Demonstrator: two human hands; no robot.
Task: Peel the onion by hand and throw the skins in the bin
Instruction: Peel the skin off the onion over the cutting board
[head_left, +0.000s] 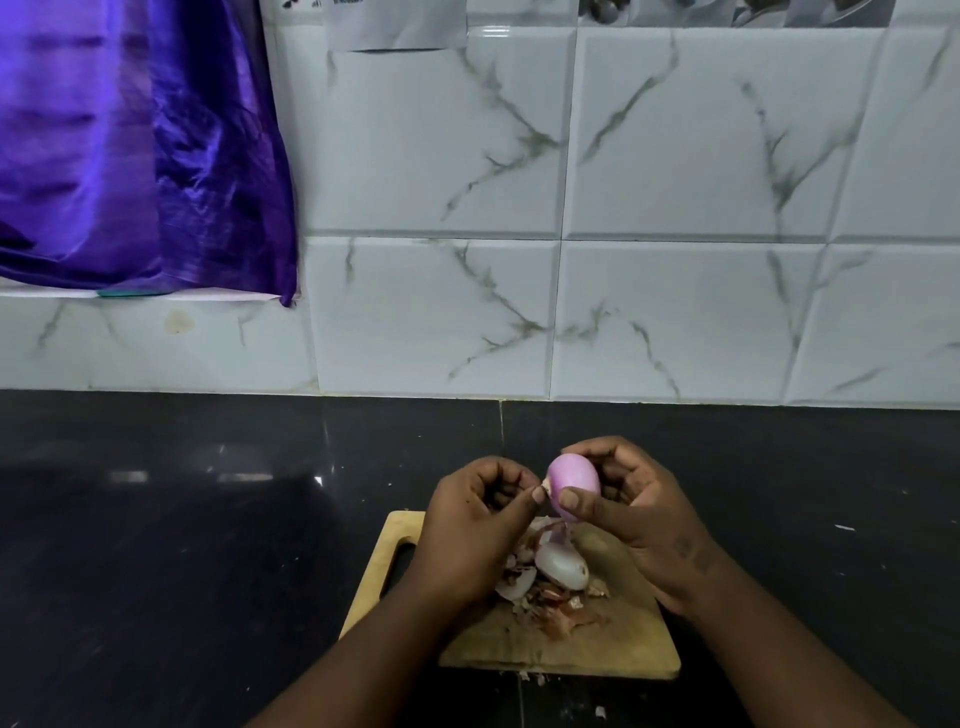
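Pink onion (573, 480) gripped in curled right hand (636, 512), left hand (475, 525) fingers pinching its end

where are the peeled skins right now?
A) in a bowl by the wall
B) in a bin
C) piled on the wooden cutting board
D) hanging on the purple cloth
C: the skins lie in a loose heap on the cutting board, under the onion, which the right hand holds above it while the left hand pinches at its end; no bin is in view.
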